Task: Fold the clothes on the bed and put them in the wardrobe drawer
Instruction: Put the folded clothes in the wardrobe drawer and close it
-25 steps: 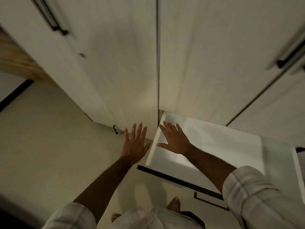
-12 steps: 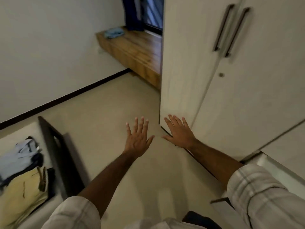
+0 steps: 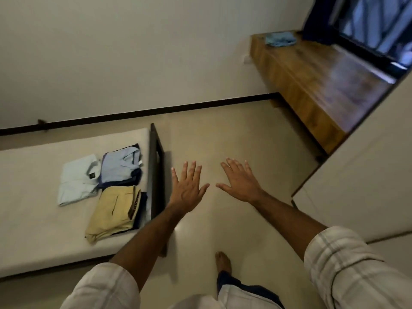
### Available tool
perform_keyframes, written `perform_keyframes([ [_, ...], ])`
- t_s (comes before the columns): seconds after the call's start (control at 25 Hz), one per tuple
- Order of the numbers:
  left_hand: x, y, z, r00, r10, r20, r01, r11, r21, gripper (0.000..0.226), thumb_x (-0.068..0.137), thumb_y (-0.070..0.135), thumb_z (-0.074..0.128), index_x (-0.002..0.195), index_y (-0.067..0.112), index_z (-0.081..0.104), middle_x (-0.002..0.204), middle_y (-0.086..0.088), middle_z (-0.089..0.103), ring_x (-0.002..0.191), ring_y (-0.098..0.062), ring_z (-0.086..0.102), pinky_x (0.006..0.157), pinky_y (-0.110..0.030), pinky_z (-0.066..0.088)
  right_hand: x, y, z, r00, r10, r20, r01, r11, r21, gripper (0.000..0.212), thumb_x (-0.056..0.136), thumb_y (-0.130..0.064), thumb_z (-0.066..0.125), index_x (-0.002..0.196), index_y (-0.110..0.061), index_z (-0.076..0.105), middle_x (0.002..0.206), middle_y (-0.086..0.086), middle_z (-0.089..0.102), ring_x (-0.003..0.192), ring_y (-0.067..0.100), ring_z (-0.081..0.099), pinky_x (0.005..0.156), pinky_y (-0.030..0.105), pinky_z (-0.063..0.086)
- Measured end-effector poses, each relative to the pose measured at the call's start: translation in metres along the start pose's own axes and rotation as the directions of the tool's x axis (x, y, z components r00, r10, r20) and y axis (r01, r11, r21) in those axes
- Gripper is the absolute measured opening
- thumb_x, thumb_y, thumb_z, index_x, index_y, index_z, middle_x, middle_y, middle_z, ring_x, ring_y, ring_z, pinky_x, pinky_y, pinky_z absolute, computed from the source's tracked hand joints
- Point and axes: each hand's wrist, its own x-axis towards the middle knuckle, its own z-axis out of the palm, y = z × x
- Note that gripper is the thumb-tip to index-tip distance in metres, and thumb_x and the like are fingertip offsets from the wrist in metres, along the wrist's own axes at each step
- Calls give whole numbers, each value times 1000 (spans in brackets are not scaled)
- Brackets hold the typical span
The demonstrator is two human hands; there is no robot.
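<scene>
Wood bench [image 3: 312, 85] w/ blue cloth [image 3: 279, 39] under window [image 3: 376, 25]; beige floor [image 3: 223, 134]

Folded clothes [image 3: 111, 188] lie on the bed [image 3: 29, 237] (three stacks).

Yellow trousers [image 3: 112, 214], pale blue shirt [image 3: 75, 179], brown wooden bench [image 3: 312, 85], beige floor [image 3: 234, 134].

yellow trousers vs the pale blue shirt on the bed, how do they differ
The yellow trousers are tan-yellow and lie on a dark garment near the bed's foot end; the pale blue shirt is very light blue and rests directly on the mattress, farther from the footboard. The shirt shows a collar with a small dark tag. Both are folded and untouched.
</scene>
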Motion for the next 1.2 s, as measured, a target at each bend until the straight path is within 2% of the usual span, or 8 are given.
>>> perform_keyframes([
  [0.24,17,-122,15,956,-273,103,278,960,-34,107,75,71,-34,160,19,5,168,-6,-6,154,-29,-11,119,-65,-4,141,-75,33,961,-224,161,216,974,62,81,99,-67,36,161,-20,14,169,7,8,156,26,8,124,54,3],
  [0.44,0,-220,44,881,-429,201,443,896,-29,102,80,70,-25,159,18,14,168,-8,5,154,-32,-3,118,-67,1,210,-160,68,889,-367,275,339,930,143,78,99,-63,40,160,-20,17,169,6,9,155,25,9,124,53,5],
  [0.6,-16,-308,75,857,-411,311,430,903,7,93,84,63,-18,159,18,15,168,-8,4,154,-35,-1,118,-66,8,249,-230,111,858,-385,341,332,921,205,75,100,-59,45,159,-18,23,168,7,15,154,25,15,124,48,15],
  [0.76,-27,-414,141,794,-397,460,457,889,-22,66,103,56,16,157,18,20,167,-8,10,153,-34,7,118,-61,19,277,-305,181,850,-259,459,137,950,282,74,100,-55,49,159,-17,24,165,8,22,151,27,24,120,41,24],
  [0.88,-32,-475,194,768,-352,535,413,911,7,63,105,52,21,157,17,17,167,-10,10,153,-36,9,118,-61,20,299,-340,234,846,-170,506,-8,943,332,72,99,-52,54,156,-16,27,159,10,32,145,29,33,117,42,31],
  [0.96,-23,-511,230,736,-356,576,440,898,-7,62,105,51,23,156,16,17,166,-11,13,152,-36,14,117,-59,23,321,-356,274,836,-116,537,-112,921,373,73,96,-57,56,153,-19,33,153,8,40,139,27,39,114,44,36],
  [1.08,-3,-544,287,709,-388,589,533,841,-88,62,104,51,32,152,14,24,158,-13,30,141,-33,36,109,-54,37,352,-370,349,821,39,569,-360,811,462,83,78,-75,55,144,-25,42,143,4,51,130,25,50,108,48,45],
  [1.2,16,-556,335,626,-443,641,716,653,-248,65,101,53,42,148,11,29,148,-17,41,129,-37,47,106,-53,40,362,-369,423,776,225,589,-576,632,518,106,63,-82,65,147,-23,39,141,3,52,127,25,54,105,51,49],
])
